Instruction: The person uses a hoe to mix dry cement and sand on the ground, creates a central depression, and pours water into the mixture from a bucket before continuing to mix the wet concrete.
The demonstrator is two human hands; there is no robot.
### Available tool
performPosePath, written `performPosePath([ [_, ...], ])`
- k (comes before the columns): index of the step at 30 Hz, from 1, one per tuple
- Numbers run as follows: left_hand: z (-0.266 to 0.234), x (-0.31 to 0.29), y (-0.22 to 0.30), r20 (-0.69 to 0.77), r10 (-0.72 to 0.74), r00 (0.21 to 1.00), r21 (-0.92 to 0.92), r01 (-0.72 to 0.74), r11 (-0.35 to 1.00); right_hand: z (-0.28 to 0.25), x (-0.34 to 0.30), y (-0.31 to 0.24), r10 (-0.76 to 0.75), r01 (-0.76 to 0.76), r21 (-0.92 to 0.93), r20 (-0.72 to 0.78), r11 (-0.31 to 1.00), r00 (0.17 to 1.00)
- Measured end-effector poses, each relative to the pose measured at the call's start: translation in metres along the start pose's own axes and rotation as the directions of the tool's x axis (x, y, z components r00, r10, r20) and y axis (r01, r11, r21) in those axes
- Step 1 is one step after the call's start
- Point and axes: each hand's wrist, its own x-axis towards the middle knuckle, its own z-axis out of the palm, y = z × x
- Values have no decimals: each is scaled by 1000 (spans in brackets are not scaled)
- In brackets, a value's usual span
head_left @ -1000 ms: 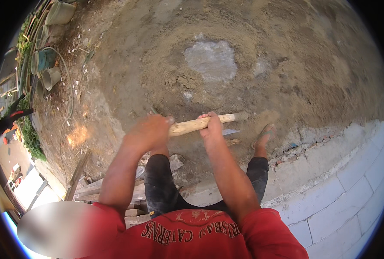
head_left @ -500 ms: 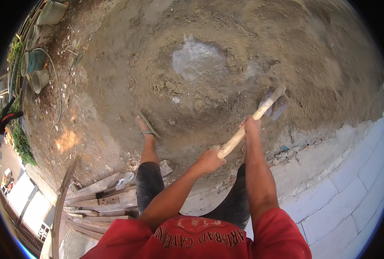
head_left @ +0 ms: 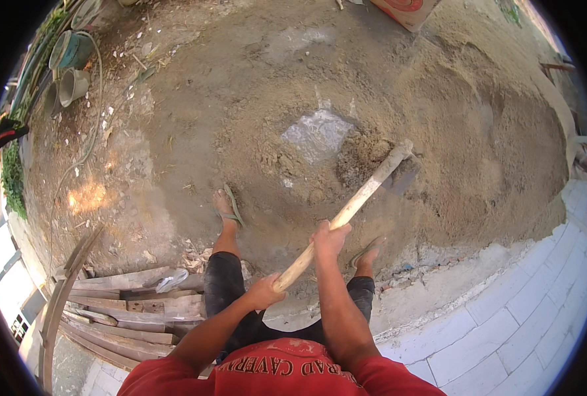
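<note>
I grip a hoe (head_left: pixel 353 208) by its pale wooden handle, which slants up and to the right. Around the near end of the handle is my left hand (head_left: pixel 265 292), closed. My right hand (head_left: pixel 331 239) is wrapped round it further up. The hoe's metal blade (head_left: pixel 402 177), partly hidden behind the handle, is down at the sand (head_left: pixel 465 132). Left of the blade, a ring of damp sand surrounds a wet grey patch (head_left: pixel 316 134). A dark clump of moist sand (head_left: pixel 362 157) lies over the patch's right side.
My sandalled feet (head_left: pixel 227 204) stand on the near side of the sand. Stacked planks (head_left: pixel 128 307) lie at lower left, and pale blocks (head_left: pixel 491 330) at lower right. Buckets (head_left: pixel 74 86) and a hose (head_left: pixel 97 125) are at upper left. A cardboard box (head_left: pixel 409 12) sits at the far edge.
Both my hands and the hoe have shifted left and nearer in the picture. Sand now covers the right part of the grey patch. The view has tipped, bringing the box into sight.
</note>
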Motion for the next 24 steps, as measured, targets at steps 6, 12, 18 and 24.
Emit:
performPosePath([
  [6, 23, 20, -13, -217, -126, 968, -163, 91, 982, 37, -27, -72, -138, 104, 138, 266, 985, 954],
  [12, -34, 112, 53, -230, -120, 966, -773, -107, 625, 143, 66, -162, -57, -178, 166, 866, 970, 496],
  [18, -87, 219, 114, -449, -483, 752, -794, -88, 602, 277, 152, -154, 101, 117, -149, 934, 982, 342],
  [24, -1, 187, 176, -234, -486, 842, -970, -167, 179, 177, 134, -106, 260, 257, -368, 892, 894, 370],
])
